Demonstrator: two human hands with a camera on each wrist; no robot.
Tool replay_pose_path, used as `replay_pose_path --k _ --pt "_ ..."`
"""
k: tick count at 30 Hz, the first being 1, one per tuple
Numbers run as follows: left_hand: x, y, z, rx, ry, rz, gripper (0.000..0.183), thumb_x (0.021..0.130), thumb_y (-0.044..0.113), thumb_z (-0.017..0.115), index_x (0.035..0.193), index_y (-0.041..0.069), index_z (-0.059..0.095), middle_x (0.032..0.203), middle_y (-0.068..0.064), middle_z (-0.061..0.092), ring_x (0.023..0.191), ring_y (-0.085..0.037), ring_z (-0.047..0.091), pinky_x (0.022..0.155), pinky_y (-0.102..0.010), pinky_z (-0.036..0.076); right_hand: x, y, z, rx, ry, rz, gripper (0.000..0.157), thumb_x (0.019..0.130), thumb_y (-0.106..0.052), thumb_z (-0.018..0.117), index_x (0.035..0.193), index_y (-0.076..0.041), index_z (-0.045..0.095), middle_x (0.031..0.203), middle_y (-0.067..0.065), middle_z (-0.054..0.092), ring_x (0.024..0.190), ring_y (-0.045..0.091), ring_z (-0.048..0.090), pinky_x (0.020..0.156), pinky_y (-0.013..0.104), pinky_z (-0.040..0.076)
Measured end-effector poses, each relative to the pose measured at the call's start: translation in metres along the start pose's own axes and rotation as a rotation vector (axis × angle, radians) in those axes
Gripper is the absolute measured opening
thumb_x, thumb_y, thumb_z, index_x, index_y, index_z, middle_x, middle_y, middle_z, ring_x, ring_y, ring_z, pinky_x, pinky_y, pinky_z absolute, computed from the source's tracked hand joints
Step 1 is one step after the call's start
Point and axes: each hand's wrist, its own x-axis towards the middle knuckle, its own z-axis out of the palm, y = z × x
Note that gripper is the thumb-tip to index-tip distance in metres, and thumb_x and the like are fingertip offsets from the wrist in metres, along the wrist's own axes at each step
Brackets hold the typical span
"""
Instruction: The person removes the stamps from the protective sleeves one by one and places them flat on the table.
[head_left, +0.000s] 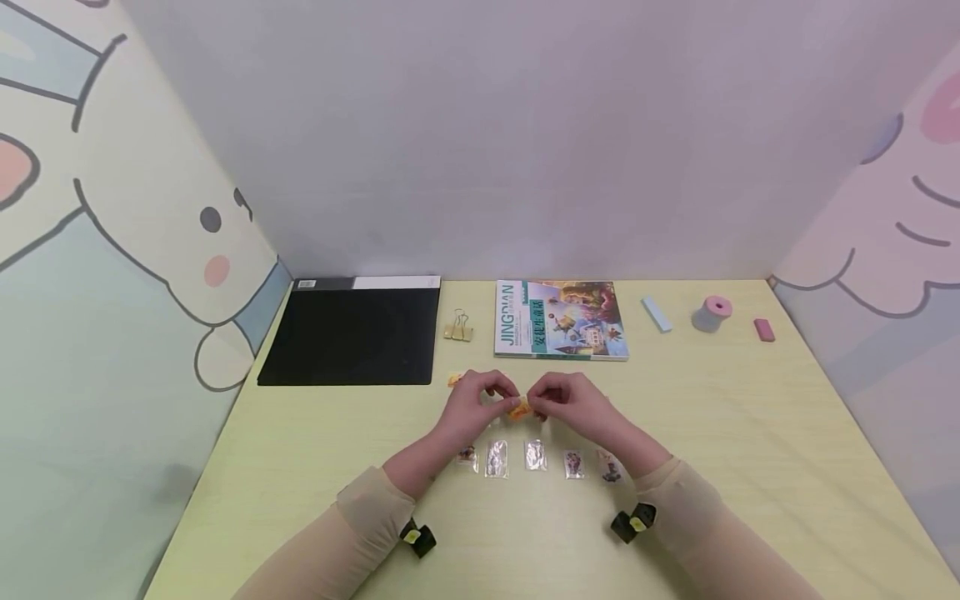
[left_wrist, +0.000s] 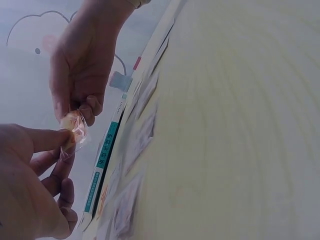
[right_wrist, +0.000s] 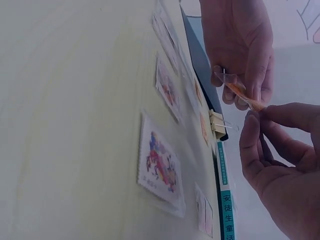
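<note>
Both hands meet over the table's middle around a small orange stamp (head_left: pixel 520 409) in a clear plastic sleeve. My left hand (head_left: pixel 477 397) pinches one side of it between thumb and fingertips, and my right hand (head_left: pixel 568 400) pinches the opposite side. In the left wrist view the sleeve (left_wrist: pixel 75 132) shines and looks crumpled; in the right wrist view the orange stamp (right_wrist: pixel 237 91) appears nearly edge-on. Below the hands lies a row of sleeved stamps (head_left: pixel 497 459), one of them a colourful stamp (right_wrist: pixel 160 165) with perforated edges. Other stamps are partly hidden beneath the hands.
Behind the hands lie a black board (head_left: pixel 348 333), a gold binder clip (head_left: pixel 459 327) and a picture book (head_left: pixel 561 320). Farther right are a light-blue strip (head_left: pixel 657 314), a pink-topped spool (head_left: pixel 712 313) and a dark-pink eraser-like block (head_left: pixel 764 330). Walls enclose the table's back and sides.
</note>
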Motion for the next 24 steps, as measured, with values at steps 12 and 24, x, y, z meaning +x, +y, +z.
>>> replay_pose_path --k 12,24 --pt "-0.002 0.005 0.003 0.035 0.011 0.004 0.006 0.082 0.030 0.071 0.086 0.028 0.068 0.083 0.017 0.064 0.093 -0.014 0.049 0.083 -0.034 0.036 0.001 0.002 -0.001 -0.099 0.113 -0.029 0.010 0.081 -0.029 0.072 0.085 -0.022 0.065 0.086 -0.006 0.064 0.077 0.015 0.061 0.069 0.027 0.050" --pt "-0.004 0.011 0.004 0.106 0.068 -0.097 0.005 0.080 0.026 0.074 0.077 0.027 0.069 0.073 0.015 0.063 0.085 -0.021 0.048 0.074 -0.032 0.033 0.006 0.001 -0.026 -0.028 0.233 0.132 0.022 0.077 -0.040 0.074 0.083 -0.019 0.068 0.084 0.004 0.065 0.067 0.023 0.053 0.057 0.031 0.045"
